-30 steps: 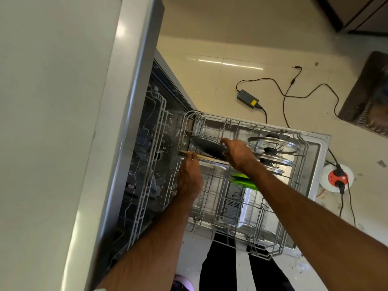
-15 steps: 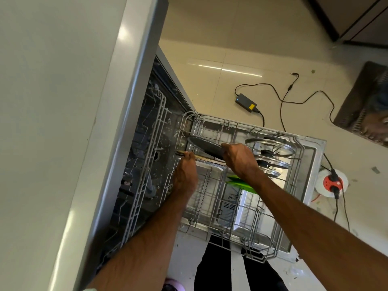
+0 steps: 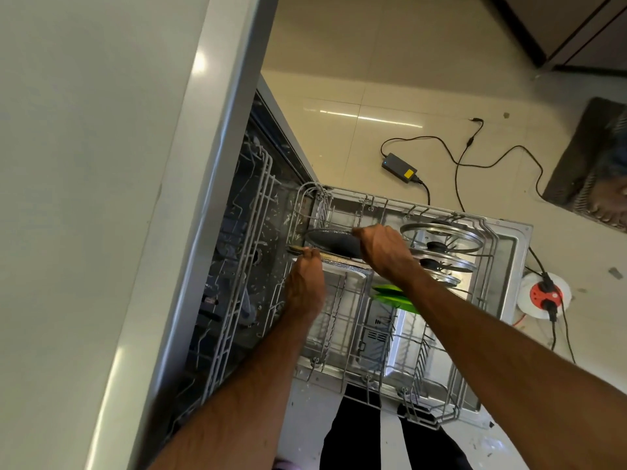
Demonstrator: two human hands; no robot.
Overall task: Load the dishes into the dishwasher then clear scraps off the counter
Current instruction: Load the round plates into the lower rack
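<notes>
The dishwasher's grey wire lower rack (image 3: 475,398) is pulled out over the open door. My right hand (image 3: 383,252) grips a dark round pan (image 3: 332,240), held on edge at the rack's far left corner. My left hand (image 3: 305,283) holds the near end of a flat wooden board (image 3: 342,256) standing just in front of the pan. Three steel-rimmed glass lids (image 3: 441,236) stand upright in the rack to the right. Green plates (image 3: 393,298) stand below my right forearm.
The pale counter (image 3: 101,198) fills the left side, its edge overhanging the dishwasher tub (image 3: 237,266). On the tiled floor lie a black power adapter (image 3: 399,167) with cables, a white and red extension socket (image 3: 543,295) and a dark mat (image 3: 590,157). My dark trouser legs (image 3: 353,435) stand by the rack.
Both hands stay on the pan and board at the rack's far left corner. The view has shifted slightly; the pan sits a little lower between the tines.
</notes>
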